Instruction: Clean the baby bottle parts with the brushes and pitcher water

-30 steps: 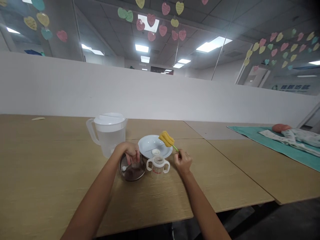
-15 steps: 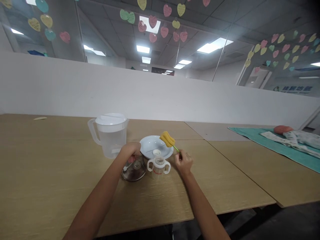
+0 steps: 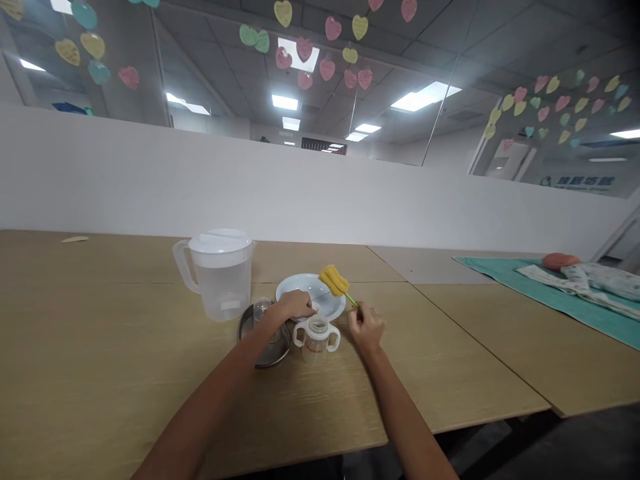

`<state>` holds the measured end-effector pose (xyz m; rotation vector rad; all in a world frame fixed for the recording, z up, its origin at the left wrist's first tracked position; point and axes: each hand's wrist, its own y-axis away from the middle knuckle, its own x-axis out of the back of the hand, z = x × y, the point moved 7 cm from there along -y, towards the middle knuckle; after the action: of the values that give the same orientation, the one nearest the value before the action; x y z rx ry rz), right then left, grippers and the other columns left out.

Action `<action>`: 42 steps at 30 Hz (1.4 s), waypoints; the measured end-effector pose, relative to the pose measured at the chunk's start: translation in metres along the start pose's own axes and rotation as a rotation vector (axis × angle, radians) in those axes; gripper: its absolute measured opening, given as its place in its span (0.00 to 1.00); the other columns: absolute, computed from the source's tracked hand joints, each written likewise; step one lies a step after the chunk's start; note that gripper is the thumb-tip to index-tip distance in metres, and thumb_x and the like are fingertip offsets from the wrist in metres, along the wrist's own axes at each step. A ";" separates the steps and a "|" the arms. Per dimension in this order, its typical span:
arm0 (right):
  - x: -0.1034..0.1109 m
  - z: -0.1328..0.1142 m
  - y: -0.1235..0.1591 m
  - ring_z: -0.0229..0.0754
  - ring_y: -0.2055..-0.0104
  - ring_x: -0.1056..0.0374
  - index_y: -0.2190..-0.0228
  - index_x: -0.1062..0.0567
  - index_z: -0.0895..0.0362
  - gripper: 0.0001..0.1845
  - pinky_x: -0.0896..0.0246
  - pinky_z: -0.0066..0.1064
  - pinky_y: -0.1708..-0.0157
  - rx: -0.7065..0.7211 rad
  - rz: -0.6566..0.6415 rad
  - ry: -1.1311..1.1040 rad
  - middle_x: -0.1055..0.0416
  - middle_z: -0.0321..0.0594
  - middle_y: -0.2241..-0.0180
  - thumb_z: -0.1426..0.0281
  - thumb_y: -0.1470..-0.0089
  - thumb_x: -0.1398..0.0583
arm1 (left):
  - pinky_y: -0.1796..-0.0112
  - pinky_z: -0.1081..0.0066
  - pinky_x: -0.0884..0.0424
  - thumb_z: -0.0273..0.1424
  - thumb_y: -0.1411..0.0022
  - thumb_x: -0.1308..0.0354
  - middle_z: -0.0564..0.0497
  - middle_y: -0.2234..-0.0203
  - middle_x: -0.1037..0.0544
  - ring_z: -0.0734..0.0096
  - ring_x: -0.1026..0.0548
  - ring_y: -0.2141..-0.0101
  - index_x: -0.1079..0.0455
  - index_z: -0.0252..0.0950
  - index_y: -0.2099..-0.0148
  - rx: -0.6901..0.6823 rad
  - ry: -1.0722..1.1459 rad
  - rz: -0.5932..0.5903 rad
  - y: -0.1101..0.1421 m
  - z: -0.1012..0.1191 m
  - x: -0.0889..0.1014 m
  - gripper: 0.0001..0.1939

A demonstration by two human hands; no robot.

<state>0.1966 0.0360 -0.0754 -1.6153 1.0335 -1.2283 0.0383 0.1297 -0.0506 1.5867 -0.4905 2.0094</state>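
Observation:
My right hand [image 3: 367,327] is closed round the green handle of a bottle brush with a yellow sponge head [image 3: 334,280], held up over the right side of a white bowl [image 3: 287,284]. Inside that bowl, the fingers of my left hand [image 3: 298,304] close at a white screw ring [image 3: 316,307], which they partly hide. In front of the bowl stands an open baby bottle [image 3: 317,340] with two white handles and red print. A round metal tray [image 3: 267,360] lies under my left forearm, with a small clear cap [image 3: 261,308] in it; other contents are partly hidden.
A clear lidded pitcher [image 3: 225,280] stands behind the metal tray. On the far right, a green cloth [image 3: 493,273] carries white patterned fabric [image 3: 595,280] and a reddish round object [image 3: 560,261]. A white wall [image 3: 310,193] runs behind the table.
My left hand has moved right from the metal tray to the white ring in the bowl. The clear cap now shows in the tray. My right hand and the brush stay nearly still.

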 end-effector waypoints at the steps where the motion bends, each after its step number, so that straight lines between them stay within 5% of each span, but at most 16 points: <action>1: 0.000 0.000 0.000 0.36 0.81 0.44 0.77 0.30 0.58 0.08 0.53 0.26 0.77 0.002 -0.003 -0.002 0.40 0.33 0.86 0.73 0.52 0.49 | 0.67 0.70 0.35 0.33 0.52 0.43 0.45 0.69 0.23 0.60 0.27 0.66 0.26 0.34 0.69 -0.008 0.009 -0.004 -0.001 -0.001 -0.001 0.09; 6: -0.001 0.000 0.001 0.36 0.80 0.44 0.75 0.29 0.58 0.09 0.51 0.26 0.77 -0.004 -0.015 -0.021 0.39 0.33 0.85 0.73 0.52 0.50 | 0.71 0.73 0.35 0.30 0.49 0.46 0.48 0.73 0.25 0.68 0.28 0.72 0.29 0.32 0.69 -0.079 0.138 0.017 0.001 -0.004 0.016 0.07; 10: -0.004 -0.001 0.002 0.35 0.81 0.44 0.78 0.30 0.57 0.10 0.51 0.25 0.77 -0.010 -0.030 -0.044 0.40 0.33 0.85 0.73 0.52 0.49 | 0.70 0.75 0.34 0.38 0.39 0.58 0.49 0.68 0.27 0.73 0.29 0.72 0.35 0.32 0.58 -0.189 0.295 0.082 0.017 0.000 0.048 0.17; 15: -0.004 0.002 0.001 0.34 0.82 0.44 0.78 0.29 0.58 0.10 0.53 0.25 0.78 -0.047 -0.022 -0.035 0.39 0.33 0.85 0.73 0.53 0.49 | 0.64 0.73 0.33 0.43 0.40 0.56 0.50 0.68 0.30 0.73 0.30 0.68 0.37 0.33 0.62 -0.403 0.649 0.240 0.040 0.020 0.084 0.18; 20: -0.009 -0.003 0.006 0.35 0.81 0.42 0.78 0.27 0.57 0.10 0.50 0.25 0.77 -0.017 -0.074 -0.081 0.37 0.33 0.86 0.70 0.53 0.47 | 0.64 0.70 0.34 0.40 0.41 0.53 0.49 0.68 0.31 0.69 0.32 0.66 0.36 0.33 0.65 -0.341 0.584 0.418 0.043 0.023 0.089 0.14; 28: -0.008 0.016 0.011 0.35 0.82 0.41 0.75 0.28 0.60 0.14 0.51 0.25 0.79 -0.178 -0.017 -0.082 0.35 0.35 0.84 0.70 0.50 0.51 | 0.66 0.74 0.36 0.41 0.39 0.58 0.52 0.70 0.31 0.73 0.32 0.69 0.38 0.34 0.61 -0.330 0.670 0.504 0.048 -0.002 0.103 0.15; 32: -0.008 0.017 0.010 0.35 0.82 0.41 0.76 0.28 0.59 0.14 0.50 0.25 0.78 -0.182 -0.033 -0.072 0.36 0.35 0.84 0.69 0.51 0.51 | 0.74 0.76 0.37 0.44 0.39 0.60 0.53 0.73 0.32 0.76 0.34 0.76 0.37 0.34 0.59 -0.239 0.610 0.387 0.054 -0.017 0.103 0.20; 37: -0.008 0.013 0.010 0.35 0.81 0.42 0.75 0.27 0.58 0.14 0.52 0.25 0.78 -0.165 -0.048 -0.060 0.36 0.35 0.85 0.68 0.51 0.51 | 0.73 0.77 0.34 0.40 0.56 0.40 0.51 0.68 0.26 0.70 0.30 0.70 0.35 0.37 0.54 -0.046 0.177 -0.163 0.055 -0.031 0.055 0.25; 42: -0.008 0.013 0.010 0.35 0.82 0.43 0.75 0.28 0.59 0.14 0.53 0.25 0.79 -0.160 -0.039 -0.052 0.37 0.35 0.85 0.68 0.50 0.51 | 0.69 0.72 0.33 0.26 0.64 0.41 0.47 0.63 0.24 0.63 0.28 0.67 0.31 0.36 0.58 0.117 -0.038 -0.171 0.051 -0.047 0.043 0.25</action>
<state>0.2072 0.0419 -0.0892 -1.7879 1.0961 -1.1471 -0.0365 0.1245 -0.0184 1.6787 -0.2451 1.9124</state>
